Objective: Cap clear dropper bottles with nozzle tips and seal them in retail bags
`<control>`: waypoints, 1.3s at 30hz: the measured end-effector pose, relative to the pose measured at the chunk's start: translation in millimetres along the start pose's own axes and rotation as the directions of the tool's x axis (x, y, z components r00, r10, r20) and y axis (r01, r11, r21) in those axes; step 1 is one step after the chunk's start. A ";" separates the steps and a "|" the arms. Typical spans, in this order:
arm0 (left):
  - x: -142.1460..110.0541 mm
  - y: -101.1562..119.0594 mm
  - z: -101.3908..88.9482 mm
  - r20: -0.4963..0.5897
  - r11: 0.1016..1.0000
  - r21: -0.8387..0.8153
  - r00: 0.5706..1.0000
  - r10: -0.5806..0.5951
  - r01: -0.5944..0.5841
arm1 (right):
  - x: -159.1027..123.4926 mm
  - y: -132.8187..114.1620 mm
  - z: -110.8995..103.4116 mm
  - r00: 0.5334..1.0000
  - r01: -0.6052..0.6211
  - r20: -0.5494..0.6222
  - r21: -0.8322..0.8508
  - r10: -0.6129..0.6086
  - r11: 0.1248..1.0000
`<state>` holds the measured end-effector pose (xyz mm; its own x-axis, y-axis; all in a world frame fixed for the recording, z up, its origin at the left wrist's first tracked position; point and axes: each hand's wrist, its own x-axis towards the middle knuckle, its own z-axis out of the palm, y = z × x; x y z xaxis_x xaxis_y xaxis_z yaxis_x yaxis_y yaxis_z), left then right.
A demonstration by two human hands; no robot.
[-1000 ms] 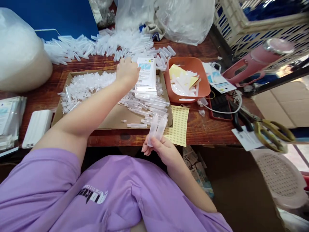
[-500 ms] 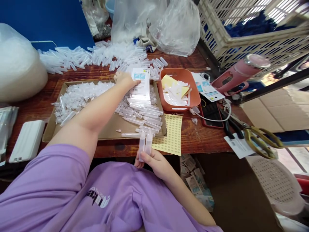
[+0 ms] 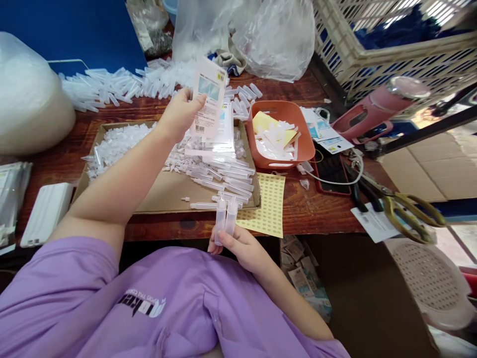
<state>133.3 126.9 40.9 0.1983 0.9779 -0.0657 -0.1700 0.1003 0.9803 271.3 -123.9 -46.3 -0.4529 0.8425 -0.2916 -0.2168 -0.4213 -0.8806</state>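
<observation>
My left hand is raised over the cardboard tray and pinches a clear printed packet by its left edge. Under it a stack of the same packets rests in the tray. My right hand is below the table's front edge, closed around two clear plastic tubes held upright. More tubes and small clear caps lie in the tray.
A heap of tubes lies behind the tray. An orange bin of scraps, a yellow sticker sheet, a phone, scissors and a pink bottle sit right. A white box is left.
My left hand has lifted one packet up off the stack in the tray. My right hand has turned the two tubes upright and stayed near the table edge.
</observation>
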 end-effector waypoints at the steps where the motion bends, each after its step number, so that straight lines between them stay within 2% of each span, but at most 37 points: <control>1: -19.3 3.2 -1.3 0.028 0.999 -0.019 0.998 0.048 -0.048 | 0.0 -1.9 1.3 1.000 0.000 0.014 0.001 0.000 1.000; 2: -39.6 5.5 -3.2 0.062 0.997 -0.042 0.996 0.061 -0.059 | 0.2 -3.7 2.9 0.999 -0.001 0.035 0.005 0.001 1.000; 3: -60.2 6.9 -5.7 0.048 0.997 -0.074 0.998 0.042 -0.038 | 0.5 -5.5 4.8 0.998 -0.001 0.066 0.006 0.001 1.000; 6: -115.0 6.1 -16.1 0.052 0.971 -0.194 0.990 -0.129 0.136 | 2.9 -9.1 12.9 0.981 -0.007 0.193 -0.005 0.008 1.000; 9: -150.4 3.1 -28.8 0.026 0.903 -0.306 0.951 -0.308 0.301 | 6.6 -9.1 22.9 0.960 -0.084 0.270 0.011 0.078 0.996; 11: -163.4 1.8 -37.7 0.004 0.864 -0.371 0.931 -0.365 0.340 | 8.8 -7.5 29.3 0.944 -0.163 0.299 0.066 0.137 0.984; 14: -173.8 -0.3 -50.1 -0.041 0.868 -0.385 0.933 -0.357 0.314 | 11.1 -5.4 37.1 0.929 -0.227 0.329 0.147 0.168 0.963; 18: -181.4 -7.7 -60.4 -0.056 0.905 -0.250 0.928 -0.370 0.345 | 12.6 -5.6 43.0 0.916 -0.269 0.349 0.162 0.200 0.950; 21: -187.2 -13.8 -61.6 -0.014 0.899 -0.225 0.921 -0.388 0.375 | 14.2 -5.9 45.2 0.901 -0.303 0.375 0.182 0.219 0.935; 25: -199.4 -19.9 -57.1 0.057 0.846 -0.365 0.916 -0.397 0.389 | 17.2 -5.7 49.2 0.887 -0.344 0.396 0.231 0.235 0.910; 29: -215.0 -27.2 -53.4 0.181 0.758 -0.429 0.869 -0.460 0.491 | 20.0 -6.8 56.5 0.898 -0.399 0.294 0.230 0.328 0.888; 32: -221.4 -30.6 -54.3 0.213 0.733 -0.419 0.843 -0.495 0.536 | 21.8 -7.8 60.7 0.888 -0.444 0.200 0.140 0.414 0.885; 35: -219.2 -29.2 -59.0 0.112 0.737 -0.451 0.851 -0.513 0.504 | 20.4 -11.2 59.3 0.872 -0.468 0.174 0.017 0.458 0.884; 37: -215.1 -26.2 -64.2 0.027 0.751 -0.455 0.850 -0.526 0.479 | 15.5 -16.0 54.8 0.885 -0.427 0.156 -0.102 0.438 0.899; 39: -211.6 -23.3 -70.0 -0.022 0.764 -0.438 0.844 -0.536 0.474 | 7.8 -22.3 48.9 0.926 -0.327 0.091 -0.292 0.366 0.899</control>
<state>27.8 -69.6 18.9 0.2377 0.7753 -0.5852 -0.4588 0.6206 0.6359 230.3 -124.3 -10.6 -0.5778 0.5953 -0.5583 0.2051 -0.5562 -0.8054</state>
